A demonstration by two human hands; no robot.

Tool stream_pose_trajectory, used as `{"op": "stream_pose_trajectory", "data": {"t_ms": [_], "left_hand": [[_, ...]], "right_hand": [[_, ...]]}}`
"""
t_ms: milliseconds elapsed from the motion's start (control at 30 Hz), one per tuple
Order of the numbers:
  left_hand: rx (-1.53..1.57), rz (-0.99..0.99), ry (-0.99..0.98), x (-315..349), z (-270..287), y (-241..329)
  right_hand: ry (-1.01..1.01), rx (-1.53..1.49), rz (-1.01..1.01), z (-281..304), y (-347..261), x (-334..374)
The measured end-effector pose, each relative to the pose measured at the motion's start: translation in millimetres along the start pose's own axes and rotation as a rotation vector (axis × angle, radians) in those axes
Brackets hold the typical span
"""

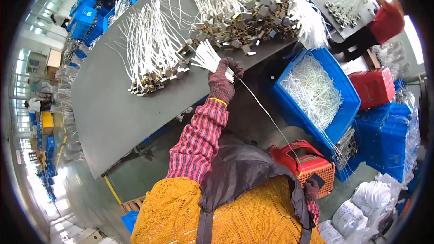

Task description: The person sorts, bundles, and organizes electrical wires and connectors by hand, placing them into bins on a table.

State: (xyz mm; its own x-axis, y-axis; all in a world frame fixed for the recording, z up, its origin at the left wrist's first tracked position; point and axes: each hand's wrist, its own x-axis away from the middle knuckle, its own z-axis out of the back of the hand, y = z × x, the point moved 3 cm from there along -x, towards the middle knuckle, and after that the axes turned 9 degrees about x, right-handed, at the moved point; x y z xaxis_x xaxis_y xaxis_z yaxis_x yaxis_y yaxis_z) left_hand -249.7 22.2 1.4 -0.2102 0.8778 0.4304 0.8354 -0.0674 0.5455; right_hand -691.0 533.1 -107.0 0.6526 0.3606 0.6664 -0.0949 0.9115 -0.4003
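My left hand, in a dark red-and-grey knit glove, is closed around a bundle of white tubes. The bundle is held over the near edge of the grey table, its far ends fanned out. From beside the hand a thin white wire hangs down to a red and orange plastic stool or basket. Low at the right, my gloved right hand is beside its orange lattice side. The fingers there look curled, and what they hold, if anything, is hidden.
On the grey table lie heaps of white-wired metal parts and a smaller wired bunch. A blue crate holds white strands. Beyond it are a red box, blue crates, white sacks and a person in red.
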Motion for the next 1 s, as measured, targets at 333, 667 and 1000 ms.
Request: {"op": "stream_pose_trajectory", "data": {"t_ms": [333, 667, 1000], "left_hand": [[-0.27, -0.044, -0.23, -9, 52, 7], [-0.876, -0.394, 0.251, -96, 91, 211], [-0.337, 0.119, -0.13, -32, 71, 74]], "right_hand": [[-0.387, -0.158, 1.087, -255, -450, 103], [0.107, 0.067, 1.034, -280, -597, 132], [-0.296, -0.068, 1.063, -259, -514, 62]]}}
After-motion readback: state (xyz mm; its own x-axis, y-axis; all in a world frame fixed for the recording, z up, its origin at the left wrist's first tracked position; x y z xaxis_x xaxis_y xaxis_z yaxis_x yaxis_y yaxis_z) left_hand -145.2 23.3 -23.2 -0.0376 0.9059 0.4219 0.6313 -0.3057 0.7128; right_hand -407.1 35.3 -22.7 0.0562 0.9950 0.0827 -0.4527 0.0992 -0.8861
